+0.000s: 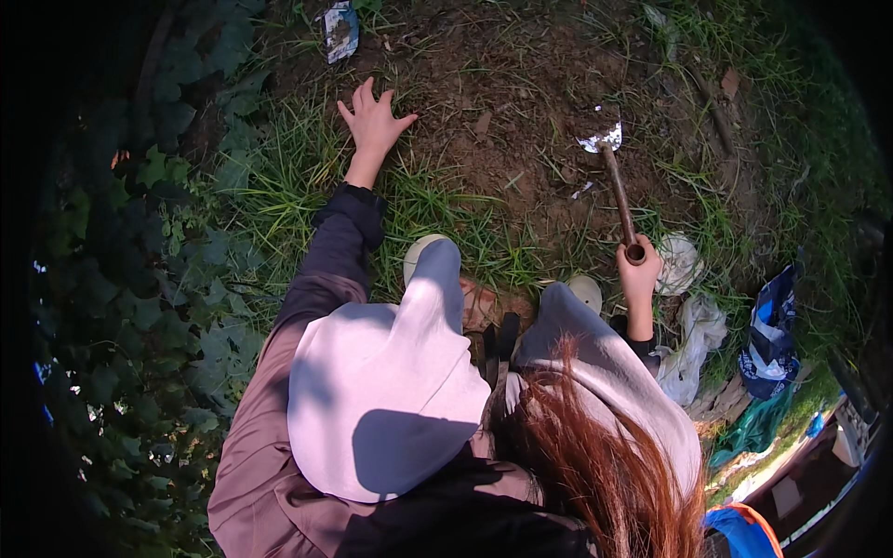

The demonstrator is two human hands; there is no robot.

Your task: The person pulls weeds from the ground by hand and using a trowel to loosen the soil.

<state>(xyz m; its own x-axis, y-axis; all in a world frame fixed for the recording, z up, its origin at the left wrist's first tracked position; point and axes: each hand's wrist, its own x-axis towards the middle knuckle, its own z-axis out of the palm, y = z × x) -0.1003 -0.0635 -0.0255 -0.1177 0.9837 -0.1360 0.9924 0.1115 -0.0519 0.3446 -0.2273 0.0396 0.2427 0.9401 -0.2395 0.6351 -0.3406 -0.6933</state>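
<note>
My right hand [639, 279] is wrapped around the lower end of a trowel's brown handle [622, 200], whose hollow round end faces up. The bright metal blade [603, 139] rests on the brown soil [512, 121], with dirt on it. My left hand [374, 123] is stretched out to the far left with its fingers spread, over the grass at the edge of the soil. It holds nothing. Whether its fingertips touch the ground is hard to tell.
Grass [437, 205] grows between my knees and the soil. Leafy ivy [139, 307] fills the left side. A torn wrapper [341, 33] lies beyond my left hand. Crumpled white plastic [693, 344] and a dark blue bag [772, 335] lie at right. Brick pieces [484, 305] show between my feet.
</note>
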